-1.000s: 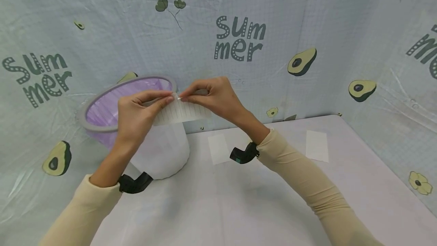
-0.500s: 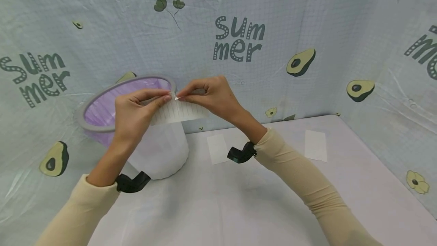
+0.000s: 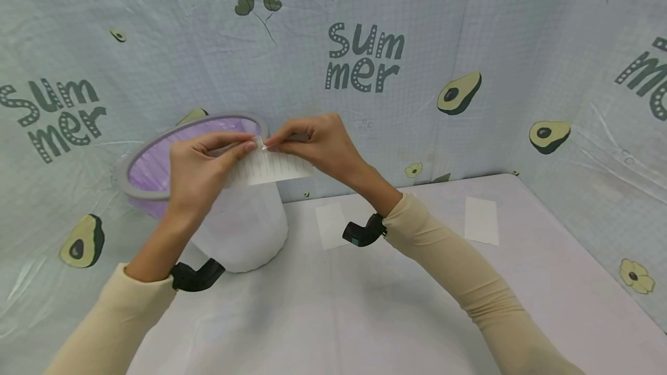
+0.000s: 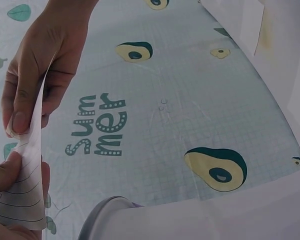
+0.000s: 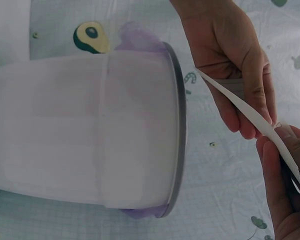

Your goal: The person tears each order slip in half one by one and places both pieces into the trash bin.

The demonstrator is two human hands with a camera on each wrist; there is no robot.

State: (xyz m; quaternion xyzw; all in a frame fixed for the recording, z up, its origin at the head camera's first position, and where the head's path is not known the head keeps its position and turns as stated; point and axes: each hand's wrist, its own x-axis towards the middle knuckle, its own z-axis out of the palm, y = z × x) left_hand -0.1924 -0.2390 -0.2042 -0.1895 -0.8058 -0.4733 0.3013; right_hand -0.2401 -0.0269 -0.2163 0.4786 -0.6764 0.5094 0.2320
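Observation:
Both hands hold up a lined white paper sheet (image 3: 276, 169) in front of the bin's upper part in the head view. My left hand (image 3: 198, 169) pinches its upper edge between thumb and fingertips. Close beside it, my right hand (image 3: 315, 140) pinches the same edge, where a small white corner sticks up between the two sets of fingertips. Ruled lines and little printed boxes show on the sheet (image 4: 27, 190) in the left wrist view. From the right wrist, the paper (image 5: 245, 107) appears nearly edge-on and bowed.
A white bin (image 3: 250, 227) with a grey rim (image 3: 130, 187) and purple liner (image 3: 156, 161) stands at the back left. Two white paper pieces, one near the middle (image 3: 332, 227) and another farther right (image 3: 482, 221), lie on the pale table (image 3: 396, 317). A printed curtain hangs behind.
Both hands and the sheet have shifted slightly left. The pinching grips stay on the paper's upper edge, and the bin and table papers have not moved.

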